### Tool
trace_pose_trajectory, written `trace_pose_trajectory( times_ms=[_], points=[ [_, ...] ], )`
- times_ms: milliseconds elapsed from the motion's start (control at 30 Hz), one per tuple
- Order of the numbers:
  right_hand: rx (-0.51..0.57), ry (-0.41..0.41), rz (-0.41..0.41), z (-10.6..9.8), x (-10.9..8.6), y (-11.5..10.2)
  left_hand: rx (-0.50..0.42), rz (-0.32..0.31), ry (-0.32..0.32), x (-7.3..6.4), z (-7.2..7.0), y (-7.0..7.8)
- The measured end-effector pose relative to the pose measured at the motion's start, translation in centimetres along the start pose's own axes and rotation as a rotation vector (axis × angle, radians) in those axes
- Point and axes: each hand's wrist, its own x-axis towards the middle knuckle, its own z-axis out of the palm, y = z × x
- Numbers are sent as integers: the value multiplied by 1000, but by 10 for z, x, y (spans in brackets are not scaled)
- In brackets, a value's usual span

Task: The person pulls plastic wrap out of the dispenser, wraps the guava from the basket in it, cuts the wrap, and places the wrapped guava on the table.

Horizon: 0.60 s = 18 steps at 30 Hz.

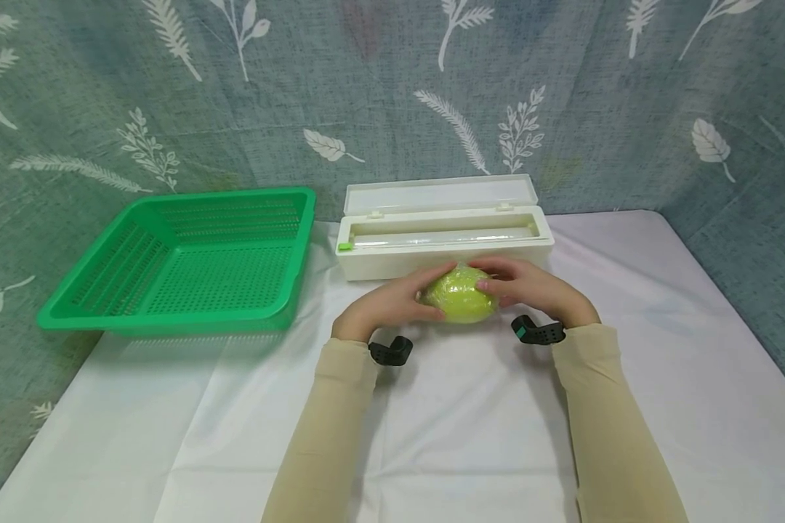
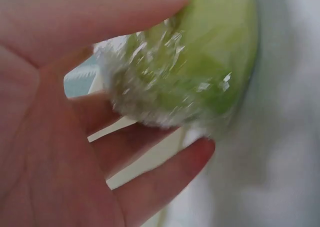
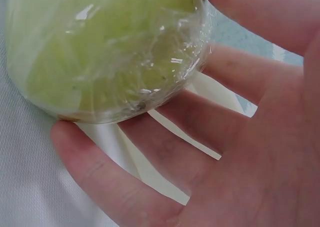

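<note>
A yellow-green, rounded fruit wrapped in clear cling film is held between both hands over the white cloth. My left hand grips its left side, thumb in front and fingers behind. From the other side, my right hand holds it with the thumb on the front and fingers curving round the back. In the left wrist view the film on the fruit is crinkled and bunched near the palm. The right wrist view has smoother film over the fruit, with fingertips right at its lower edge.
Just behind the hands stands a white cling film dispenser, its lid raised and a roll inside. A green slotted plastic basket sits at the left. Patterned grey-blue fabric hangs behind the white-covered table.
</note>
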Motion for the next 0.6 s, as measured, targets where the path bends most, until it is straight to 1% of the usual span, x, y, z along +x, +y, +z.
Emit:
trace_pose_trajectory(
  times_ms=[67, 167, 333, 400, 467, 600],
  points=[
    [-1, -1, 4, 0, 0, 0, -22, -16, -4, -2, -2, -1],
    [11, -1, 10, 0, 0, 0, -29, -27, -7, -3, -3, -3],
    [47, 9, 12, 1, 2, 1, -67, -8, 2, -1, -3, -7],
    [83, 9, 22, 2, 4, 2, -78, -5, 12, -2, -3, -8],
    [113, 3, 35, 3, 6, 4, -85, -14, 19, -7, -6, -1],
    [149, -7, 56, 4, 9, 5, -77, -11, 22, -8, -7, -2]
  ],
)
